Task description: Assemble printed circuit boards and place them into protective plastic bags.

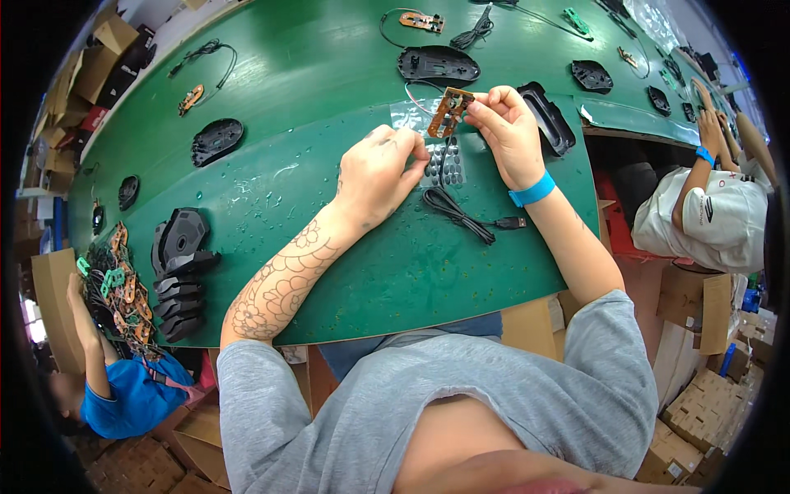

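Note:
My right hand [512,136] pinches the edge of an orange-brown circuit board [445,115], held tilted above the green table [346,280]. A black cable [461,216] runs down from the board and lies bundled below it, with a USB plug [510,223] at its end. My left hand [374,173] is closed just left of the board; whatever its fingertips grip, if anything, is too small to make out. Under the board is a clear sheet of small black pads [451,169]. A black mouse shell [439,66] lies beyond it, another black shell part [546,119] beside my right hand.
Stacked black mouse covers [181,272] stand at the left, beside a pile of circuit boards with cables [132,296]. More shells, such as one black base [217,142], lie along the table. Other people sit at left in a blue shirt [136,395] and right in white [712,214].

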`<state>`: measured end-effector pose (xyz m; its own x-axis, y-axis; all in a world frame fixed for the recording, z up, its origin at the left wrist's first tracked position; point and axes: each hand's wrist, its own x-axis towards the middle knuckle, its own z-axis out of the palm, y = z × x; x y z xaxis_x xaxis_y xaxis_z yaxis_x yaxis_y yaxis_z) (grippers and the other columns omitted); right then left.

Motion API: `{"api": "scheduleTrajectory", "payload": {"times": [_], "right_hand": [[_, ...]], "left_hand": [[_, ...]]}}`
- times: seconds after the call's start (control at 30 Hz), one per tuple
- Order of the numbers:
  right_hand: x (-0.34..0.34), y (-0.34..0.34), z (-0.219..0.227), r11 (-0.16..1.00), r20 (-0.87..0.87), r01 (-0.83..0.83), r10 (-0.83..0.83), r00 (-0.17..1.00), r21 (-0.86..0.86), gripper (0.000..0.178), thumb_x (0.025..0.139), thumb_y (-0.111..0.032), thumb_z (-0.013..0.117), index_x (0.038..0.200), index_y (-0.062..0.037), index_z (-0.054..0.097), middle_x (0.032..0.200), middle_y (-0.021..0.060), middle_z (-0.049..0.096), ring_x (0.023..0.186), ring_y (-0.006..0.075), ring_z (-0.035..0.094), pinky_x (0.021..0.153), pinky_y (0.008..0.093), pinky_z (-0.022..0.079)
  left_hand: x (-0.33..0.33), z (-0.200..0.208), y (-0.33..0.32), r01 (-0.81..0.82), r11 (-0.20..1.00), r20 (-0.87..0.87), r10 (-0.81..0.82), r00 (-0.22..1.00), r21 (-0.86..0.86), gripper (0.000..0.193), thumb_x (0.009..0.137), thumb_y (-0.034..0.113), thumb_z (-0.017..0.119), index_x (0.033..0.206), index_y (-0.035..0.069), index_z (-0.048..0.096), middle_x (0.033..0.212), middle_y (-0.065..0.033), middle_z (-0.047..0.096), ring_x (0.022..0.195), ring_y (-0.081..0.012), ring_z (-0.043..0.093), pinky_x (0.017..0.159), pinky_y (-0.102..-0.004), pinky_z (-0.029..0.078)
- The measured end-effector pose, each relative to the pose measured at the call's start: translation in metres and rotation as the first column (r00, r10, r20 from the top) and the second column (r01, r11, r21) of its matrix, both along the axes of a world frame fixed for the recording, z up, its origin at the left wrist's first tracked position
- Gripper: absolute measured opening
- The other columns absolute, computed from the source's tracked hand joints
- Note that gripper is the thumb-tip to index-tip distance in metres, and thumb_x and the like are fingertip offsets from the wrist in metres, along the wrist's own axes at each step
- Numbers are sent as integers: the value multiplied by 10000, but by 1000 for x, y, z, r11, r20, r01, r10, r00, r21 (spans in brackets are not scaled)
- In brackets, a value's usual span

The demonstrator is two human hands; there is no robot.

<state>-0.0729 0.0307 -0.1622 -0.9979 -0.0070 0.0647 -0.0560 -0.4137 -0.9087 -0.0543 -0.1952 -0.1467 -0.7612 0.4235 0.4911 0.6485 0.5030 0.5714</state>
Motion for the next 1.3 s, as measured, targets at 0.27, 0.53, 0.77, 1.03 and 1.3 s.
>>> {"api": "scheduleTrajectory", "payload": {"times": [0.27,0.53,0.77,1.03,1.3], "right_hand": [[6,-9,9,990,-32,-21,26,999,140,223,875,23,693,982,-54,514,1022,84,669,888,153,636,827,268,544],[7,-14,7,961,-136,-21,60,989,276,222,890,42,672,982,-61,498,1041,88,656,880,139,617,805,251,531],[9,-14,11,963,-123,-60,95,988,262,216,897,53,656,985,-59,494,1038,86,647,894,133,606,832,252,520],[9,-18,8,956,-183,-20,76,980,294,210,882,43,663,1001,-55,521,1008,69,654,850,112,605,797,228,518],[9,-21,8,958,-205,-10,71,976,287,207,878,34,673,1005,-54,535,1003,64,661,832,104,607,778,220,519]], "left_hand": [[-3,5,1,-60,801,262,-124,957,596,254,825,-3,717,974,67,523,925,-19,686,821,-117,632,672,-254,494],[-4,7,4,-170,810,412,-96,906,561,270,840,-15,707,1004,61,506,952,-41,694,840,-104,634,705,-229,479],[-5,9,1,-169,849,439,-81,895,501,259,842,-3,702,1016,65,522,967,-41,694,835,-104,632,707,-232,475],[-8,5,4,-153,837,431,-107,896,525,259,845,-2,694,1052,56,549,966,-42,678,855,-102,623,705,-222,465],[-5,8,3,-182,792,470,-146,871,583,275,847,-15,688,1074,53,549,956,-47,670,864,-93,615,699,-208,456]]}}
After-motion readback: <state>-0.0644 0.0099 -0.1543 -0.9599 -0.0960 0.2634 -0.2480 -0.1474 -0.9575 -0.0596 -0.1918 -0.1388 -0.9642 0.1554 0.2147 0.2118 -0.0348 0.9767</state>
